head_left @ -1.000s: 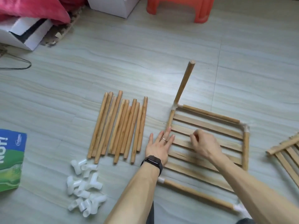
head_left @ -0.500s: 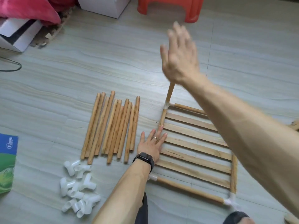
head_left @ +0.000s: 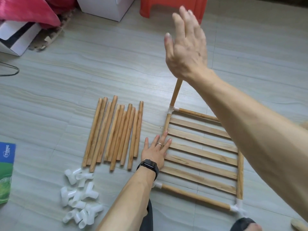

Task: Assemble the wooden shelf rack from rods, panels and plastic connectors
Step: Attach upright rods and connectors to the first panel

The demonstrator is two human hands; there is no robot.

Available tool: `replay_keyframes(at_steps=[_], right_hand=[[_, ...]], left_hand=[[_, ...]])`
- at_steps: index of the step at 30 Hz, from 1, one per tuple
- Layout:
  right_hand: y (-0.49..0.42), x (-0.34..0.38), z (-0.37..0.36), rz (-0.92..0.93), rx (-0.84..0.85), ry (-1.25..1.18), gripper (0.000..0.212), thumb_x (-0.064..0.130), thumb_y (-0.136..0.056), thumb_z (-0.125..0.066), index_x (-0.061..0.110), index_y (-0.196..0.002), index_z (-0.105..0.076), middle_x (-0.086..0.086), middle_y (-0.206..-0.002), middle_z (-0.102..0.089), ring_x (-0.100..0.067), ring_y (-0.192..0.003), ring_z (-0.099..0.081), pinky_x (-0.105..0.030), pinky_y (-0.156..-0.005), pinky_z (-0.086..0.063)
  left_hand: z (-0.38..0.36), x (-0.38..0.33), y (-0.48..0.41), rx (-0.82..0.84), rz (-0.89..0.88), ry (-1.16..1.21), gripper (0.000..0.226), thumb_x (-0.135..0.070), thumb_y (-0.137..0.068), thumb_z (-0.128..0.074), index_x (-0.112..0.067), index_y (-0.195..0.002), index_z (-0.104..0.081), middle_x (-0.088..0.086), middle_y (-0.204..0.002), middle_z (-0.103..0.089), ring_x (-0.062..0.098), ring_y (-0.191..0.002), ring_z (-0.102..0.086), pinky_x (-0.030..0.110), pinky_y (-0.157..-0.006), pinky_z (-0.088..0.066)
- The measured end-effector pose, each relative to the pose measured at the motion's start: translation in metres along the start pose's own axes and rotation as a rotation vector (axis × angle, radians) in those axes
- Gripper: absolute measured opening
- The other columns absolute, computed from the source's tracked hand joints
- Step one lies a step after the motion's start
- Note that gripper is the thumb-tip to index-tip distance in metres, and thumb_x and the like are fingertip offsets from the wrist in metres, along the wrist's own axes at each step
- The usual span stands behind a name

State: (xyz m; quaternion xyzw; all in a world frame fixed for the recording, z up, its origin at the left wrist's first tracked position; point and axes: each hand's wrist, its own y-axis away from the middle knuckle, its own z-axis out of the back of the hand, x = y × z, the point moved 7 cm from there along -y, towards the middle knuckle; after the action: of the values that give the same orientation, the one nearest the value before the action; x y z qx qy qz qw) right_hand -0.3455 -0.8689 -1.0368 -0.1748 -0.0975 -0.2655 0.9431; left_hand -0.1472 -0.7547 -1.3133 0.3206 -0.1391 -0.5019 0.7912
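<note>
Narrow floor (head_left: 152, 120) gap between loose rods (head_left: 116, 132) and slatted frame (head_left: 203, 147), left hand (head_left: 155, 152) lying across it, upright rod (head_left: 175, 94) at frame's far-left corner, bare floor beyond

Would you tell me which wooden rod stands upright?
The rod in the far-left corner connector of the frame, beneath the raised right hand; the others lie flat.

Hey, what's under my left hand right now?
The left hand lies flat on the left edge of the slatted panel, over slat ends. The side rod runs beneath it; that covered stretch cannot be seen.
</note>
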Motion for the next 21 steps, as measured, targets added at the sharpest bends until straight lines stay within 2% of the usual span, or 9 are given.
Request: replay_keyframes(at_steps=[2, 4, 7, 10, 12, 14, 16, 18, 21], right_hand=[[0.016, -0.009, -0.028, -0.012, 0.207, 0.059, 0.045, 0.032, -0.108, -0.028, 0.011, -0.142, -0.047, -0.006, -0.166, -0.025, -0.027, -0.153, -0.019, -0.047, -0.123, -0.021], [0.017, -0.019, -0.040, -0.014, 0.311, 0.017, 0.045, 0.035, -0.109, -0.028, 0.014, -0.145, -0.046, -0.005, -0.167, -0.024, -0.028, -0.152, -0.020, -0.047, -0.121, -0.024], [0.015, -0.037, -0.026, -0.116, 0.171, -0.241, 0.061, 0.048, -0.106, -0.031, 0.016, -0.157, -0.029, -0.008, -0.167, -0.021, -0.027, -0.151, -0.023, -0.044, -0.123, -0.023], [0.076, -0.091, -0.021, -0.376, 0.020, -0.440, 0.063, 0.055, -0.104, -0.036, 0.013, -0.151, -0.038, -0.010, -0.155, -0.040, -0.026, -0.142, -0.039, -0.043, -0.117, -0.034], [0.156, -0.121, -0.044, -0.421, 0.277, -0.255, 0.066, 0.057, -0.102, -0.041, 0.012, -0.150, -0.040, -0.012, -0.155, -0.039, -0.029, -0.142, -0.037, -0.042, -0.117, -0.032], [0.243, -0.141, -0.074, -0.331, 0.667, 0.007, 0.079, 0.067, -0.096, -0.043, 0.019, -0.157, -0.029, -0.012, -0.165, -0.020, -0.033, -0.150, -0.023, -0.047, -0.121, -0.026], [0.314, -0.155, -0.098, -0.207, 0.942, 0.201, 0.092, 0.077, -0.090, -0.043, 0.029, -0.161, -0.010, -0.007, -0.170, 0.005, -0.033, -0.155, -0.005, -0.054, -0.123, -0.019], [0.355, -0.161, -0.112, -0.158, 1.047, 0.276, 0.102, 0.081, -0.087, -0.042, 0.036, -0.160, 0.014, -0.003, -0.168, 0.023, -0.036, -0.155, 0.008, -0.065, -0.119, -0.017], [0.368, -0.164, -0.120, -0.143, 1.007, 0.365, 0.099, 0.080, -0.091, -0.031, 0.035, -0.154, 0.030, -0.004, -0.165, 0.031, -0.040, -0.154, 0.011, -0.071, -0.114, -0.023]], left_hand=[[-0.001, -0.001, 0.000, 0.015, -0.014, 0.006, 0.064, -0.026, -0.110, -0.017, -0.032, -0.153, 0.030, -0.004, -0.146, 0.055, 0.025, -0.151, 0.025, 0.061, -0.121, 0.010], [0.001, 0.000, -0.001, -0.006, -0.023, -0.015, 0.064, -0.028, -0.110, -0.018, -0.032, -0.153, 0.029, -0.004, -0.147, 0.054, 0.025, -0.152, 0.024, 0.061, -0.120, 0.011], [0.014, 0.006, -0.005, -0.010, -0.021, -0.089, 0.072, -0.023, -0.109, -0.029, -0.032, -0.155, 0.026, -0.003, -0.151, 0.049, 0.027, -0.153, 0.019, 0.064, -0.120, 0.007], [0.039, 0.011, -0.018, -0.083, -0.001, -0.138, 0.084, -0.009, -0.102, -0.040, -0.035, -0.158, 0.018, -0.001, -0.160, 0.037, 0.028, -0.154, 0.015, 0.066, -0.120, 0.004], [0.059, 0.014, -0.025, -0.172, 0.030, -0.082, 0.082, -0.006, -0.102, -0.037, -0.037, -0.159, 0.012, 0.002, -0.165, 0.027, 0.027, -0.155, 0.010, 0.065, -0.121, 0.003], [0.070, 0.017, -0.026, -0.273, 0.078, -0.012, 0.083, -0.005, -0.100, -0.038, -0.037, -0.159, 0.010, 0.004, -0.167, 0.019, 0.028, -0.156, 0.005, 0.063, -0.121, 0.000], [0.067, 0.019, -0.022, -0.326, 0.093, 0.040, 0.086, -0.009, -0.098, -0.043, -0.036, -0.160, 0.009, 0.005, -0.169, 0.012, 0.027, -0.156, 0.002, 0.060, -0.121, -0.001], [0.056, 0.016, -0.013, -0.358, 0.070, 0.074, 0.082, -0.017, -0.099, -0.045, -0.034, -0.160, 0.006, 0.005, -0.169, 0.008, 0.025, -0.156, 0.000, 0.058, -0.122, -0.002], [0.043, 0.009, 0.002, -0.399, 0.044, 0.082, 0.072, -0.027, -0.101, -0.041, -0.033, -0.161, -0.002, 0.004, -0.170, 0.009, 0.024, -0.157, -0.001, 0.058, -0.123, -0.004]])
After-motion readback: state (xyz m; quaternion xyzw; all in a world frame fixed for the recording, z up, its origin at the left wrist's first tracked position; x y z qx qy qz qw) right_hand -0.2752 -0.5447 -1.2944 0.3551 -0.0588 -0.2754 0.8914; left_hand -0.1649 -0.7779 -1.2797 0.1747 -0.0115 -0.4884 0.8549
